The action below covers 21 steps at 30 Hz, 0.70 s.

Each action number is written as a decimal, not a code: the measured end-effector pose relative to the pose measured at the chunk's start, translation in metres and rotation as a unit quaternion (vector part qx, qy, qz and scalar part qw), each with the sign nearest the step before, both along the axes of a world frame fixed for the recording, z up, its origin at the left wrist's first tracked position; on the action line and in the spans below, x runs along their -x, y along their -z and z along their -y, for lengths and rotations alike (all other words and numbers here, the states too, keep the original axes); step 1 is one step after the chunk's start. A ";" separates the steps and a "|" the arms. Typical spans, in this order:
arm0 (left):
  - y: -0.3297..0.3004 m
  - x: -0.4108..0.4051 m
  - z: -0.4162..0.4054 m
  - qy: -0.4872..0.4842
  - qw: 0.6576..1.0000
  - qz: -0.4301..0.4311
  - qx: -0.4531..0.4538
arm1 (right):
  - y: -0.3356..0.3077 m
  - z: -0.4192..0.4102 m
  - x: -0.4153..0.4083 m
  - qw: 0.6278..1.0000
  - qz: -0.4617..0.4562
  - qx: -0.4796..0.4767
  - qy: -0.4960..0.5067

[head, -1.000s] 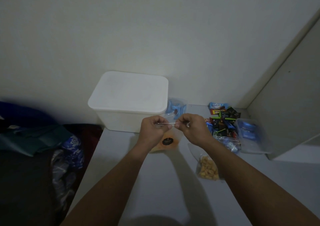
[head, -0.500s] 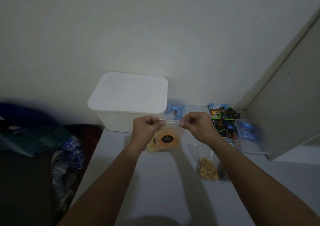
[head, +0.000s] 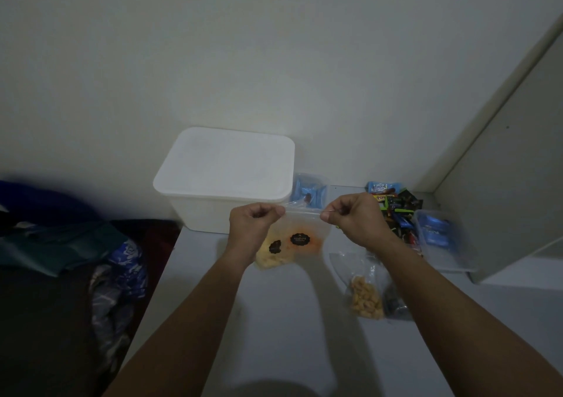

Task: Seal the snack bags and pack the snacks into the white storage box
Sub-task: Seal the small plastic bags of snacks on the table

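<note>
A lidded white storage box (head: 224,177) sits at the table's (head: 274,320) far left. Just right of it, the left hand (head: 254,224) and right hand (head: 350,220) each pinch a top corner of the clear snack bag (head: 300,241), which hangs above the table.

- The round black labels (head: 300,239) on the snack bag (head: 292,244) are too blurred to read.
- The left hand (head: 255,223) hides the bag's left corner.
- Both forearms are cut off at the bottom edge.
</note>
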State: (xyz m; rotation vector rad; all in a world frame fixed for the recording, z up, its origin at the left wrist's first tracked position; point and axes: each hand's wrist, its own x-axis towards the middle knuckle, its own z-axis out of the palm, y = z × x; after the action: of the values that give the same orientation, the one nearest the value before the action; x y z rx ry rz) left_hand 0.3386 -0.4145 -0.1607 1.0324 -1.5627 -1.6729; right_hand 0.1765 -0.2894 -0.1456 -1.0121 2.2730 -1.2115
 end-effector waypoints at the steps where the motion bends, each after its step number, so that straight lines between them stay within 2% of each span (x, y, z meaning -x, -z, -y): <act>1: 0.001 0.001 -0.001 -0.030 0.999 0.025 0.036 | 0.001 0.000 0.000 1.000 -0.006 0.003 0.010; 3: 0.001 0.003 -0.006 -0.090 0.992 0.062 0.070 | 0.001 -0.001 -0.002 1.000 -0.014 0.013 0.023; 4: -0.001 0.006 -0.010 -0.084 0.992 0.075 0.061 | 0.002 -0.001 -0.004 0.999 -0.018 0.017 0.024; 8: -0.011 0.014 -0.026 0.027 0.994 0.060 -0.087 | 0.005 -0.002 -0.014 0.999 -0.037 0.031 0.011; 12: -0.013 0.016 -0.026 0.043 0.986 0.024 -0.159 | 0.008 -0.004 -0.019 0.998 -0.026 0.053 -0.006; 21: -0.013 0.013 -0.027 0.058 0.983 0.004 -0.171 | 0.008 -0.008 -0.023 0.993 0.043 0.092 -0.052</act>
State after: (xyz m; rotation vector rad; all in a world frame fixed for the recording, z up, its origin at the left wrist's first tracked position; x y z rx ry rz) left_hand 0.3255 -0.3871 -0.1474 1.1354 -1.3918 -2.0723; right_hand 0.1992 -0.2809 -0.1534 -1.1057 2.0459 -1.4128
